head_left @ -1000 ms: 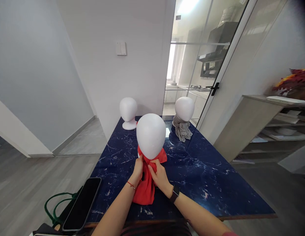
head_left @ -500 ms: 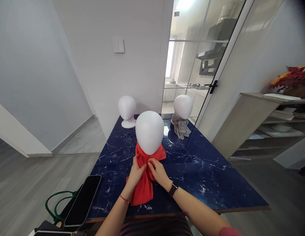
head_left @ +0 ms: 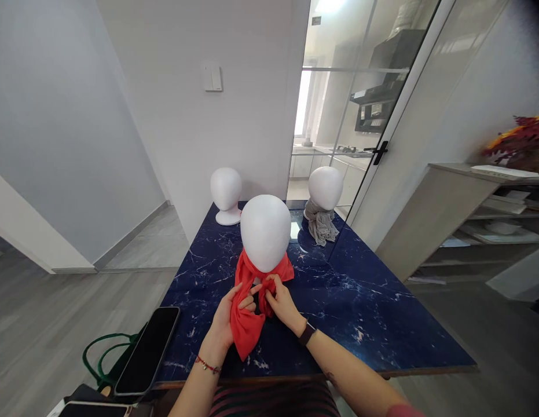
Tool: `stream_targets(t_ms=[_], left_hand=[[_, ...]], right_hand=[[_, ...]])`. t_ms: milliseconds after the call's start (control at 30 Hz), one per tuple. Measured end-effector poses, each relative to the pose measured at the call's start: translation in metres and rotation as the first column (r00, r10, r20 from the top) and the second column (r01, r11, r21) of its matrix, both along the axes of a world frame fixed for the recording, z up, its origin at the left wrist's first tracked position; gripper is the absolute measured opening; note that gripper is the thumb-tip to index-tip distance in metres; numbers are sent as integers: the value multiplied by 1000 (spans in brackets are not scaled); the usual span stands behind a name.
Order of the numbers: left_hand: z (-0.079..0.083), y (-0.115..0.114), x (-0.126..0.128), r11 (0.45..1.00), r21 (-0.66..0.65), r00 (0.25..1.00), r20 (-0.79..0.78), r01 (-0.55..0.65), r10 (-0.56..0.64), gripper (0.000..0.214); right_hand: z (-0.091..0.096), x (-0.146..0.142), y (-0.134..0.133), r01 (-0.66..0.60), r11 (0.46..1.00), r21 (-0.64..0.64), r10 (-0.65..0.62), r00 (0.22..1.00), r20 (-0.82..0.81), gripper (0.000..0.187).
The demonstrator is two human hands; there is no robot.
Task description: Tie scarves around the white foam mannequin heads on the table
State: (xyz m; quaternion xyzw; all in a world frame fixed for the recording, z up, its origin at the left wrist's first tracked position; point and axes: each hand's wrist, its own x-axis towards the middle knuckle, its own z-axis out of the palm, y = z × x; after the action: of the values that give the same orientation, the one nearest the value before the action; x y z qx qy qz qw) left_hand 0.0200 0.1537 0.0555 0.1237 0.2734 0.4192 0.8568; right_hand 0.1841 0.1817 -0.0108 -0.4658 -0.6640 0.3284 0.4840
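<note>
A white foam mannequin head (head_left: 265, 233) stands near the front of the dark blue marble table (head_left: 360, 313). A red scarf (head_left: 247, 321) is wrapped round its neck and hangs down in front. My left hand (head_left: 226, 318) grips the hanging left part of the scarf, fingers partly spread around the cloth. Just below the head's chin, my right hand (head_left: 281, 300), with a black watch on the wrist, pinches the scarf at the knot.
Two more white foam heads stand at the table's far edge: a bare foam head (head_left: 226, 193) on the left, a second foam head (head_left: 325, 191) with a grey scarf (head_left: 320, 226) on the right. A black phone (head_left: 148, 349) lies at the near left corner. Shelves (head_left: 490, 220) stand right.
My left hand has slid down and leftward along the scarf, pulling the hanging end out to the left. My right hand stays at the knot below the head.
</note>
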Motion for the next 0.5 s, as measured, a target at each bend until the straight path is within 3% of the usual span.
stream_targets(t_ms=[67,167,233,300,367,400,467,500], left_hand=[[3,-1,8,1000,9,997,75,-21,21,28],[2,-6,27,993,28,992,-34,-118,119,24],[-3,-10,38,967,150,953,-194,-205,233,27],[-8,-15,44,903,382,861,-372,-198,346,28],[-12,-20,47,780,626,684,-559,-23,469,26],[-13,-23,47,710,696,554,-634,107,539,26],[-14,-25,47,608,718,276,-693,339,666,28],[-16,-24,47,587,700,173,-690,407,703,29]], right_hand=[[-2,-1,1,-3,999,-45,1,998,-56,17],[-1,-2,3,-79,991,-112,54,976,-213,17],[1,-2,5,-134,979,-156,78,944,-320,20],[3,-1,7,-146,963,-226,38,905,-424,27],[7,1,8,-198,929,-312,-4,840,-542,38],[10,3,8,-258,903,-343,2,801,-599,42],[16,6,5,-406,843,-354,76,740,-668,44],[20,8,3,-466,816,-343,127,723,-679,41]])
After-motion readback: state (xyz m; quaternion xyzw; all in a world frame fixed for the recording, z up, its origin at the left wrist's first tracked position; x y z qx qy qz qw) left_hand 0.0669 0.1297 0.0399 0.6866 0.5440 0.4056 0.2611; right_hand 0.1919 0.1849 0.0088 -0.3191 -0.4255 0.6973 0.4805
